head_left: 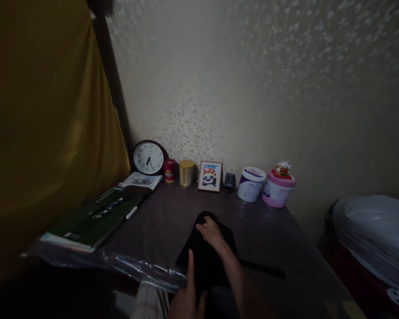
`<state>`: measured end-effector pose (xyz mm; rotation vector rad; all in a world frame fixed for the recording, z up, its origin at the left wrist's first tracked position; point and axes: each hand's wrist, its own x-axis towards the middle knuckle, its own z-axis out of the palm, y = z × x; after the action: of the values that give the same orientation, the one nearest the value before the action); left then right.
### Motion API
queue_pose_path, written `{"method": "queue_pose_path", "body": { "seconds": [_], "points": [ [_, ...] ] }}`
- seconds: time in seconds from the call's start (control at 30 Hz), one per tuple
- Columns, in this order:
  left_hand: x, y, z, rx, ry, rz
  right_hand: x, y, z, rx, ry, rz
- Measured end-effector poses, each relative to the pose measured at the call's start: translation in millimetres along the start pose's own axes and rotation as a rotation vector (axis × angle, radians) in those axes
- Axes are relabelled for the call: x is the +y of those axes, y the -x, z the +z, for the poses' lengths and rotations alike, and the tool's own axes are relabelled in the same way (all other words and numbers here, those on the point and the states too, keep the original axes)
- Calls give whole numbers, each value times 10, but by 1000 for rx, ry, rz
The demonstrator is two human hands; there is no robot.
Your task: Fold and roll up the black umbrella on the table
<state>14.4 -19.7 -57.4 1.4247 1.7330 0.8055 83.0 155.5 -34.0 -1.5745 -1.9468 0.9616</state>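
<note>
A black cloth item with a narrow strap [264,267], perhaps a bag, lies near the front of the table; its exact kind is hard to make out in the dim light. My right hand [211,231] is at its far end, with bent fingers closed on the gathered black cloth [219,254]. Nearer to me, my left hand [188,297] is beside the cloth's front left part. Its index finger points forward and its thumb stands apart; the other fingers are mostly hidden.
Along the table's [159,221] back stand a clock [149,157], a red can [169,171], a yellow-lidded jar [186,173], a panda picture frame [209,176], a white tub [251,184] and a pink tub [278,188]. A green book [103,215] and white pen [131,212] lie left.
</note>
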Motion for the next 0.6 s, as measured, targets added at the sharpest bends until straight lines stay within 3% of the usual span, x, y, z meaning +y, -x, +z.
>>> {"method": "queue_pose_path", "body": {
  "seconds": [0.2,0.33,0.47,0.6],
  "points": [
    [-36,-62,-5,-32,60,143,-130,32,-34,3,124,-17],
    [-92,-89,18,-34,20,133,-191,98,-33,-40,144,-73],
    [-143,-109,38,-21,-40,119,-159,316,-70,-155,-19,-346],
    [-169,-140,45,-105,-148,17,10,620,-147,-10,-95,-573]
  ]
}}
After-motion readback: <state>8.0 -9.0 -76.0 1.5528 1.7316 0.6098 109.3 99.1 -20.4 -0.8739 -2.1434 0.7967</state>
